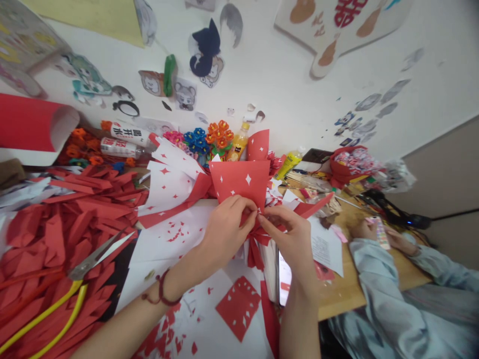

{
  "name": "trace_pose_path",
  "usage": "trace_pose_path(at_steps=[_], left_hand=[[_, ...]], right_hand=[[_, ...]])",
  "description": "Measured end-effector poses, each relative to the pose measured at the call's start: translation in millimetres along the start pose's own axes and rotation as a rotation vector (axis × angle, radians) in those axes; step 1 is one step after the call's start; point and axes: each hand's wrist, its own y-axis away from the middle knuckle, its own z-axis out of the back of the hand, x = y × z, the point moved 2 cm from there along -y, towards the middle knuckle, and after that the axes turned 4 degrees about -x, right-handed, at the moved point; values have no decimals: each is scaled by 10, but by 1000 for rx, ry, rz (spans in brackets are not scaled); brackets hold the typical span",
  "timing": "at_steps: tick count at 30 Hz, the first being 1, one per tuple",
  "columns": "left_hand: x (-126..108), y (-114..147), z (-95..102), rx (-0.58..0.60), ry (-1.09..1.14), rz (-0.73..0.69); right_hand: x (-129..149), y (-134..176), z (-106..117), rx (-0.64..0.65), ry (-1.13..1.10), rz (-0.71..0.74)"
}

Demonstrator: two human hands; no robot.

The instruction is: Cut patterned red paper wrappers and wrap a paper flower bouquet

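Before me stands a paper bouquet wrap. Its front sheet of red paper point(239, 179) has small star-shaped cut-outs, and a white wrap sheet point(174, 174) with red stars flares out on the left. My left hand point(232, 224) pinches the lower right part of the red sheet between thumb and fingers. Close against it, my right hand point(288, 227) is closed at the same spot, thumb and forefinger meeting on the paper. Whatever small piece lies between the fingertips is hidden. Below the hands hang red paper tails point(254, 254).
Yellow-handled scissors point(80, 269) lie on heaped red paper strips point(86, 194) at left. A perforated red square point(239, 308) and scraps cover white paper below. A phone point(284, 279) sits beside my right wrist. Bottles and flowers line the wall. At right, another person's hands point(396, 239) hold a phone.
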Motion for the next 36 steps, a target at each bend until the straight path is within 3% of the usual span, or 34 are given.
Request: trace_pose_path(at_steps=[8, 36], left_hand=[[-8, 47, 11, -63, -15, 19], [-17, 35, 8, 5, 5, -9]], right_hand=[[-12, 1, -5, -6, -12, -20], [-33, 18, 16, -9, -31, -8]])
